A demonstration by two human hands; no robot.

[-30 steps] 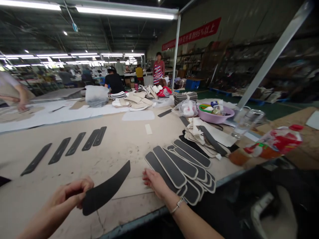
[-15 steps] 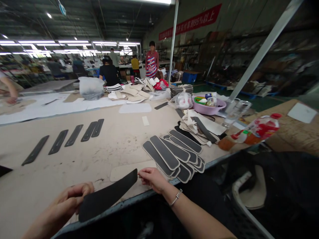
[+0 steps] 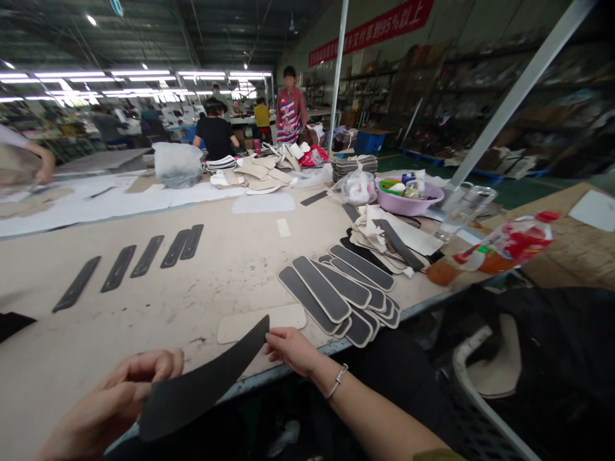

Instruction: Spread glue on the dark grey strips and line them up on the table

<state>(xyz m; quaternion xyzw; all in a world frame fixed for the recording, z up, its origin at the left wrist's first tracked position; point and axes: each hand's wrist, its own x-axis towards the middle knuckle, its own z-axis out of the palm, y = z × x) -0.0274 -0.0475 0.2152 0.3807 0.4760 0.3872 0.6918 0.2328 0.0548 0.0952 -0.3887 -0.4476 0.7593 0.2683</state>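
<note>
A dark flexible strip (image 3: 206, 387) is stretched between my two hands above the table's front edge, bowed along its length. My left hand (image 3: 129, 384) is closed on its wider near end, thumb against fingers. At the far tip, my right hand (image 3: 291, 349) pinches the strip's corner. Just beyond lies a cream rounded strip (image 3: 259, 322) flat on the table, partly covered from my view by the dark one. To the right of it, a loose pile of grey strips with cream borders (image 3: 319, 291) fans out, overlapping.
Several dark strips (image 3: 147, 256) lie spaced in a row at left. A purple basin (image 3: 410, 200), a drink bottle (image 3: 514, 243) and scraps (image 3: 384, 240) crowd the right side. A plastic bag (image 3: 177, 164) stands farther back. A person in a striped apron (image 3: 289, 115) stands beyond the table.
The dark strip is bent more, its far tip turned up higher. My left hand has shifted slightly down and left. The whole view has shifted a little.
</note>
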